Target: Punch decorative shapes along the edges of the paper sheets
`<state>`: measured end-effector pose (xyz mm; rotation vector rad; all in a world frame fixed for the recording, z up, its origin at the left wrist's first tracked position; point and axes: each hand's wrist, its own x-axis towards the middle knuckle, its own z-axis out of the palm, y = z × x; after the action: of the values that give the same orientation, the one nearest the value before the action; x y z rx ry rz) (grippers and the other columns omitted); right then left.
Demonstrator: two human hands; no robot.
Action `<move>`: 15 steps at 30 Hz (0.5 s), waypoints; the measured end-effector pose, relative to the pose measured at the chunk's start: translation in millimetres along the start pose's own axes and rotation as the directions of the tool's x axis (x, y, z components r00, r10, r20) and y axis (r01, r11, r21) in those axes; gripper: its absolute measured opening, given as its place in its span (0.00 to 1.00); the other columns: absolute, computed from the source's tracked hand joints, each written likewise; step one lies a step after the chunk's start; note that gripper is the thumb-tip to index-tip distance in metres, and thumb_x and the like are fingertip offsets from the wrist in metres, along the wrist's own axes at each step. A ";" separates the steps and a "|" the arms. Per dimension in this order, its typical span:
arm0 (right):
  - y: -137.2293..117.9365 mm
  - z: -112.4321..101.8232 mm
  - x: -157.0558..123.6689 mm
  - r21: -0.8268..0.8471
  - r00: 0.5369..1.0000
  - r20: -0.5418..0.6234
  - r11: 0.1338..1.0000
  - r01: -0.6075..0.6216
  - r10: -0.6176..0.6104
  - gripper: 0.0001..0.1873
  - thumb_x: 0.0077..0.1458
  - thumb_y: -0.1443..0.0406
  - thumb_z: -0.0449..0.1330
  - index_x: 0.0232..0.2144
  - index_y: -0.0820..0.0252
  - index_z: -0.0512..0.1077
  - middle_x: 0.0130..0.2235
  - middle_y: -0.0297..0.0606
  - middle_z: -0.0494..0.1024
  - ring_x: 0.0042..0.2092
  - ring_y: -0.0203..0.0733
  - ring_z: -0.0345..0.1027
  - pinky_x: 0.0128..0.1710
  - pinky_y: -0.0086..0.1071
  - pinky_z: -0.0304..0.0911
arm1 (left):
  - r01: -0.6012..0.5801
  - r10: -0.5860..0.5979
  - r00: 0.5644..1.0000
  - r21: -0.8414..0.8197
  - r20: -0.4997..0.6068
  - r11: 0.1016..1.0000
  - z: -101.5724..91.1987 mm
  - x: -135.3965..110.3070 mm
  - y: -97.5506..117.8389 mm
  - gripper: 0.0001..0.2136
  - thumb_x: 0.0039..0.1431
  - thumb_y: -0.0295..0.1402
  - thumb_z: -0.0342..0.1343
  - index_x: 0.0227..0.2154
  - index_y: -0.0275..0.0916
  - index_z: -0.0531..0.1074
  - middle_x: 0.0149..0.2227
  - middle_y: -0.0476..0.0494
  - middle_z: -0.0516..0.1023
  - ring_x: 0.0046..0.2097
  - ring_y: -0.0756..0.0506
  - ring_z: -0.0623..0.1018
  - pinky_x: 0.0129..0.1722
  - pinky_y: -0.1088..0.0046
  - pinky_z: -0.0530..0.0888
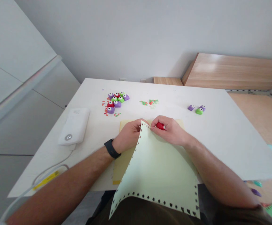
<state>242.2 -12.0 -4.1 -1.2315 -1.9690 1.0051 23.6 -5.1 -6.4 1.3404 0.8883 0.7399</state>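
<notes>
A pale green sheet of paper (166, 168) stands raised in front of me, its lower edge bent over my lap. Small punched star, heart and similar holes run along its edges. My left hand (132, 132) is closed at the sheet's top left corner, its fingertips partly hidden behind the paper. Inside my right hand (170, 129) sits a small red craft punch (160, 126), with the fingers closed around it at the sheet's top edge. Whether the paper lies in its slot is hidden. Beneath, a yellow sheet or pad (124, 159) lies on the white table (220, 140).
Several purple, green and red craft punches (117, 104) cluster at the back left among paper bits. More punched bits (151, 102) lie at the back middle. Three punches (199, 111) stand at the right. A white power bank (76, 125) with a cable (56, 164) is at the left.
</notes>
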 end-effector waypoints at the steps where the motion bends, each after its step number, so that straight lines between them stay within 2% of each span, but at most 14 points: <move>1: 0.0 -0.4 0.0 0.000 1.000 -0.003 1.000 -0.002 0.002 0.05 0.62 0.64 0.63 0.36 0.59 0.77 0.30 0.31 0.73 0.31 0.34 0.62 0.34 0.31 0.59 | -0.008 0.008 1.000 0.026 -0.009 1.000 -1.0 0.2 0.1 0.08 0.48 0.34 0.67 0.28 0.37 0.76 0.29 0.48 0.80 0.31 0.48 0.75 0.33 0.73 0.73; 7: 0.9 -2.9 -0.1 0.017 0.999 -0.036 1.000 -0.025 0.026 0.05 0.62 0.63 0.63 0.36 0.59 0.77 0.31 0.31 0.73 0.31 0.34 0.62 0.33 0.30 0.59 | -0.033 0.048 0.996 0.182 -0.081 0.983 -10.4 -0.1 -1.3 0.06 0.50 0.33 0.64 0.31 0.38 0.78 0.32 0.47 0.82 0.36 0.44 0.78 0.35 0.71 0.75; 13: 1.6 -2.3 -0.2 -0.008 0.999 -0.032 0.999 -0.033 0.033 0.05 0.61 0.63 0.62 0.35 0.59 0.77 0.29 0.30 0.70 0.30 0.34 0.61 0.33 0.30 0.59 | -0.002 0.028 0.980 0.131 -0.198 0.991 -19.4 10.2 -14.8 0.12 0.48 0.35 0.67 0.36 0.39 0.77 0.32 0.49 0.81 0.32 0.47 0.77 0.32 0.74 0.73; 15: 2.2 -2.2 -0.2 -0.020 0.999 -0.023 0.999 -0.029 0.028 0.05 0.60 0.64 0.62 0.35 0.59 0.77 0.29 0.30 0.71 0.31 0.34 0.61 0.34 0.31 0.59 | -0.004 0.035 0.973 0.138 -0.230 0.990 -21.4 16.4 -17.5 0.12 0.53 0.39 0.66 0.36 0.39 0.76 0.32 0.49 0.79 0.30 0.48 0.76 0.30 0.74 0.72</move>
<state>245.0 -10.9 -4.9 -1.2801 -1.9533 0.9831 12.2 17.8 -25.8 1.4032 1.1298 0.8767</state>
